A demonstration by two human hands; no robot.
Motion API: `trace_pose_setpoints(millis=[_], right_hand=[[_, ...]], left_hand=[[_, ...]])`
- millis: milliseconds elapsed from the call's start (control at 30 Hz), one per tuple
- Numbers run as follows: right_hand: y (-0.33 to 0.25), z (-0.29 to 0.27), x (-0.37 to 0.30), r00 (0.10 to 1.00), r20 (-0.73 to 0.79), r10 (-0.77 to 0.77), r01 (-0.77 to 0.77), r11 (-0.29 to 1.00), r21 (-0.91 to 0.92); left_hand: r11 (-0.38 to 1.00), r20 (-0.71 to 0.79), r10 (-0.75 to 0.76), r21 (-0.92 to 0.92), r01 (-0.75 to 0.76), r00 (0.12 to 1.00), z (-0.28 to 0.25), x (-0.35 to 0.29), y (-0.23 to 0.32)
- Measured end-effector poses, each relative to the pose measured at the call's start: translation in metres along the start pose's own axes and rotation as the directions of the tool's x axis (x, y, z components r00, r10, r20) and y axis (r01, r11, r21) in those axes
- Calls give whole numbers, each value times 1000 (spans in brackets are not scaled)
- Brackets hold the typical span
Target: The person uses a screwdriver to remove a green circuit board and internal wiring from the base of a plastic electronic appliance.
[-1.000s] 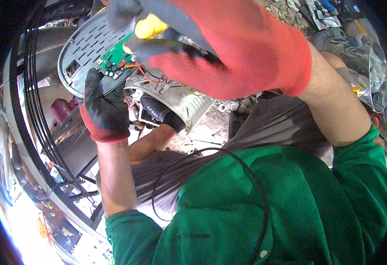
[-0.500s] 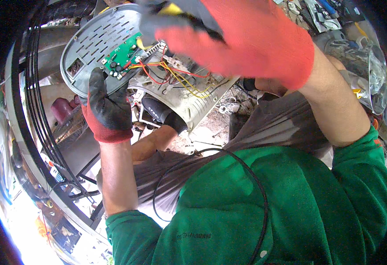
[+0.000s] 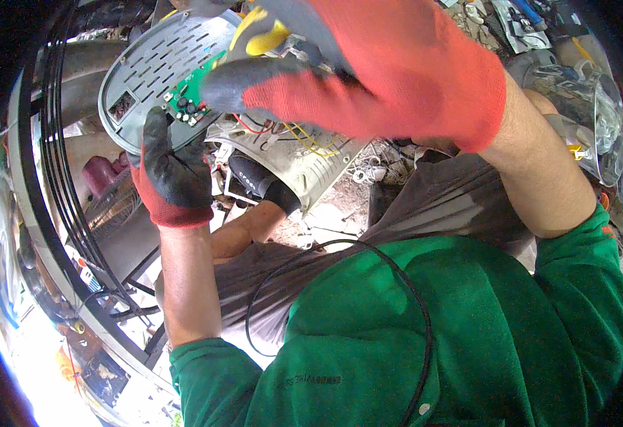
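Observation:
My left hand [image 3: 172,167], in a red and black work glove, grips the lower edge of a grey oval slotted plastic cover [image 3: 140,75], with the thumb on its inner face. A green circuit board [image 3: 192,91] with small components sits on that face. My gloved right hand [image 3: 389,67] is closed over the board's right part, around a tool with a yellow and dark handle [image 3: 267,41]; its kind is not clear and its working end is hidden. Red and yellow wires [image 3: 311,139] run below the right hand, over a pale plastic housing [image 3: 315,167].
A black metal frame with bars [image 3: 62,164] stands at the left. My shoe [image 3: 249,174] is beneath the housing, amid scattered scrap on the ground. A clear plastic bag [image 3: 574,107] lies at the right. A black cable [image 3: 414,299] loops across my green shirt.
My right hand has shifted slightly down and turned, now covering the board's right side and more of the wires. My left hand and the cover have barely moved.

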State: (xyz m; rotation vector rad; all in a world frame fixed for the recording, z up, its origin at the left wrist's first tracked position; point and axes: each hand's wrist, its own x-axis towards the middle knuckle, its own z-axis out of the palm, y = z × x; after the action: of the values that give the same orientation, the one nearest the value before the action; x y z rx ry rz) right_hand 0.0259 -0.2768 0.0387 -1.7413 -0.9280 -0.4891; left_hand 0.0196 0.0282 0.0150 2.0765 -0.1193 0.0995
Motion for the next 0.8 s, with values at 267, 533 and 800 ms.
trace_pose_setpoints(millis=[267,533,800], right_hand=[[-10,29,10,913,-382,-143,104,987,-121],[38,7,-6,941,26,-337,338,934,-117],[-16,-7,3,992,-61,-114,111,992,-63]], left_hand=[[814,131,310,475,-335,942,3,-2,-6],[645,186,392,643,-413,901,5,-1,8],[701,179,307,622,-349,935,3,-3,10]])
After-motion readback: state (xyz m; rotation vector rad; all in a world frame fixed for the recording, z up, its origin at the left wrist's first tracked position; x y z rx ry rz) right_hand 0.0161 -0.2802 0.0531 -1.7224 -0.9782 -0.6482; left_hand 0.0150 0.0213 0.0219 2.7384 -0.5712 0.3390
